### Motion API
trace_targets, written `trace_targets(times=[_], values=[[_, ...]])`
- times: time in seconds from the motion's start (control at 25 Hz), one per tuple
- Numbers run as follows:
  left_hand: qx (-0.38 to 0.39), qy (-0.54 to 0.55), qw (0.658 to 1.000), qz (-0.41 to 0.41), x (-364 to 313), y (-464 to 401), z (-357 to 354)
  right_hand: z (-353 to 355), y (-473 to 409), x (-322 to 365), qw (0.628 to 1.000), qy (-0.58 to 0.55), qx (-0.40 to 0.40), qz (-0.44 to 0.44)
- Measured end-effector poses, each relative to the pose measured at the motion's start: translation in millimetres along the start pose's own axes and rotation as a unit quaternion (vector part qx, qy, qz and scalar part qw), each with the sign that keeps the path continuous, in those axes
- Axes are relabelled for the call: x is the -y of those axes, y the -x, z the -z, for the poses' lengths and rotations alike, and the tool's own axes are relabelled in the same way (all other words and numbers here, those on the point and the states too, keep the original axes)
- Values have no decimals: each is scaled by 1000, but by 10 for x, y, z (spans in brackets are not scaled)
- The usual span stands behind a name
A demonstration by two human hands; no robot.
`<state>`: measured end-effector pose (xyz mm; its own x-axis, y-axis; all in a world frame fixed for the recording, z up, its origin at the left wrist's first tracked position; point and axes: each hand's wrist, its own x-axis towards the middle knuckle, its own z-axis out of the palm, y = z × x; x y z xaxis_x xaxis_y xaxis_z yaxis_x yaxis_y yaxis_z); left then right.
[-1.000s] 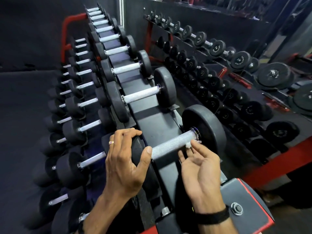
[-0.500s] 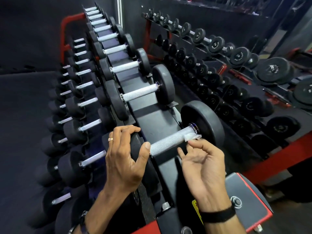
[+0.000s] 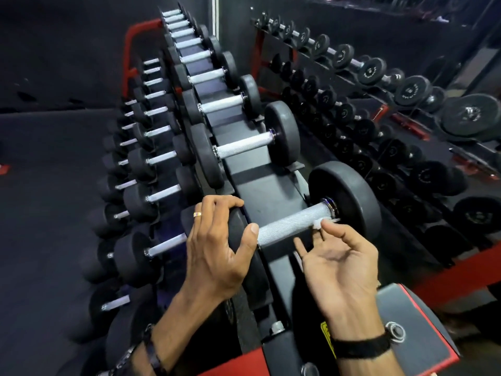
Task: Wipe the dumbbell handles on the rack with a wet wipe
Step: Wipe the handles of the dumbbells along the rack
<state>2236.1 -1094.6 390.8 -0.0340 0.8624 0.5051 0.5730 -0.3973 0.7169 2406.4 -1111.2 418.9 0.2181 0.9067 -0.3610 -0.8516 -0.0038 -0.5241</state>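
Head view: nearest dumbbell handle (image 3: pixel 292 225) at the rack's (image 3: pixel 260 191) near end.
Left hand (image 3: pixel 217 248) grips the left weight head; right hand (image 3: pixel 339 261) pinches a wipe (image 3: pixel 321 222) against the handle's right end.

I'm looking into a gym's free-weight area: a long red-and-black rack (image 3: pixel 271 191) holds rows of black dumbbells (image 3: pixel 244 147) with knurled steel handles, a mirror wall (image 3: pixel 379 36) repeats them, and dark rubber flooring (image 3: pixel 40 185) lies alongside.
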Motion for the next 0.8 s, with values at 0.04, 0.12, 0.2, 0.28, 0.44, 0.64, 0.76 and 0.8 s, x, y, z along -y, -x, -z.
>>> trace_targets(times=[0.04,0.12,0.2,0.28,0.44,0.64,0.76,0.8], values=[[-2,1,1000,1,-5,0,1,-37,-15,-22,1000,7,4,0],[-6,4,1000,-1,0,2,-3,-54,-170,-38,1000,6,21,-17],[-7,0,1000,-5,9,9,-2,-75,-360,-42,999,-7,29,-13],[-5,-7,1000,-7,7,12,5,-129,-498,-77,999,-30,25,-7],[-6,-2,1000,0,-13,10,7,-201,-580,-119,1000,6,-13,11],[-15,4,1000,-3,5,22,-11,-73,-539,-205,981,126,-126,79],[-12,3,1000,-5,-7,31,-8,-99,-473,-286,965,132,-172,146],[-11,3,1000,-4,-9,32,-7,-120,-448,-313,960,138,-179,167]])
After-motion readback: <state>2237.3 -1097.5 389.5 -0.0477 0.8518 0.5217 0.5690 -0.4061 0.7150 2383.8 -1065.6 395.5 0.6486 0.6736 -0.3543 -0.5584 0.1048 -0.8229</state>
